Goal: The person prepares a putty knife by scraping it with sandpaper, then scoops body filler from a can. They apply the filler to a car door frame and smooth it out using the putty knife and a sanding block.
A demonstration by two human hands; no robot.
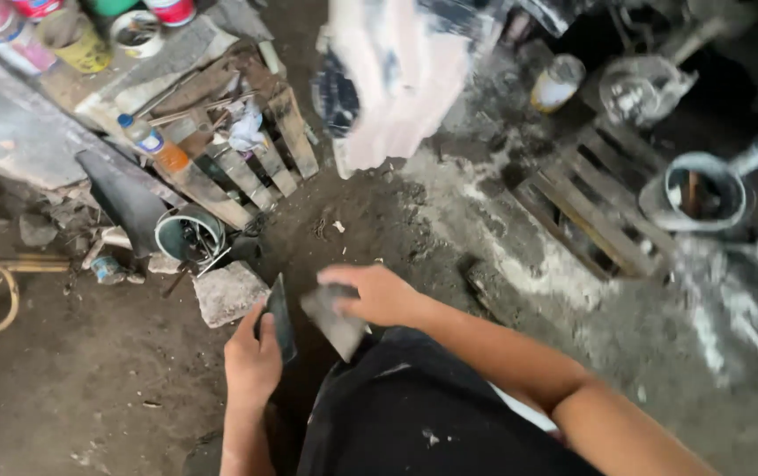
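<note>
My left hand [251, 357] grips a thin dark flat blade [280, 317] that points upward, low in the middle of the view. Just to its right, my right hand [379, 295] holds a wider grey flat blade [333, 322] angled down toward my lap. The two blades sit close together, a small gap between them. Below them are my dark-clothed knees [414, 414]. A large whitish, dark-smeared panel [397, 79] stands blurred on the ground ahead of me.
A wooden pallet [247, 150] with a plastic bottle [154, 145] lies at upper left, a small tin [188, 236] with tools and a grey stone slab [229, 293] beside it. Another pallet [595, 198], a pot [701, 189] and a jar [557, 84] are at right. Dirt floor all round.
</note>
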